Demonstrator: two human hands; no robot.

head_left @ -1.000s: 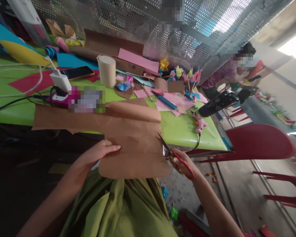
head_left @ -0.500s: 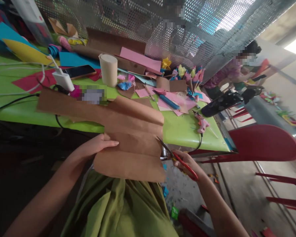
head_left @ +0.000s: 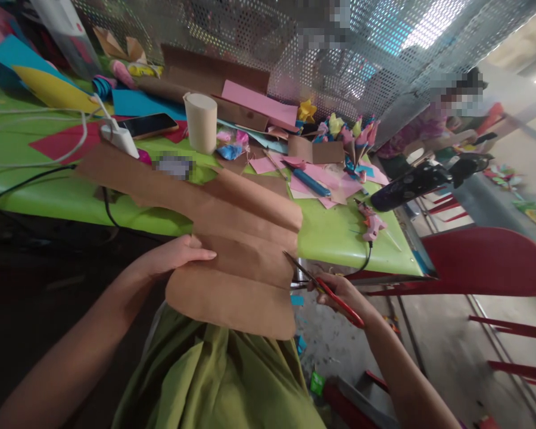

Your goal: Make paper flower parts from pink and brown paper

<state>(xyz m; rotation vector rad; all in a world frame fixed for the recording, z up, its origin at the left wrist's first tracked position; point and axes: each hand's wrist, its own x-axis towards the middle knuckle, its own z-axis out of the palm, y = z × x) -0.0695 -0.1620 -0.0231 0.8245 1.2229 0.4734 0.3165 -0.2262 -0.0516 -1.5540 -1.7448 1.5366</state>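
Note:
A large sheet of brown paper (head_left: pixel 245 256), creased in several bands, spans from the table edge to my lap, with a long strip reaching left over the table. My left hand (head_left: pixel 185 253) grips its left edge, thumb on top and the other fingers hidden beneath. In my right hand (head_left: pixel 335 292) is a pair of red-handled scissors (head_left: pixel 346 310), the fingers closed round the handles. The scissors' tip lies at the right edge of the paper, a blade showing over it. Whether the blades are apart is hard to make out.
The green table (head_left: pixel 330 238) bears a glue gun (head_left: pixel 370 223), a blue cutter (head_left: pixel 310 182), pink paper scraps, a beige cylinder (head_left: pixel 201 125), a phone (head_left: pixel 149 125) and a white charger (head_left: pixel 118 138) with cables. A dark bottle (head_left: pixel 411 187) lies near a red chair (head_left: pixel 486 259). Another person (head_left: pixel 429 119) sits beyond.
The view has shifted slightly, so the table things appear a little further right. The paper's lower flap tilts slightly more. Both hands keep their holds, and the scissors remain at the right edge.

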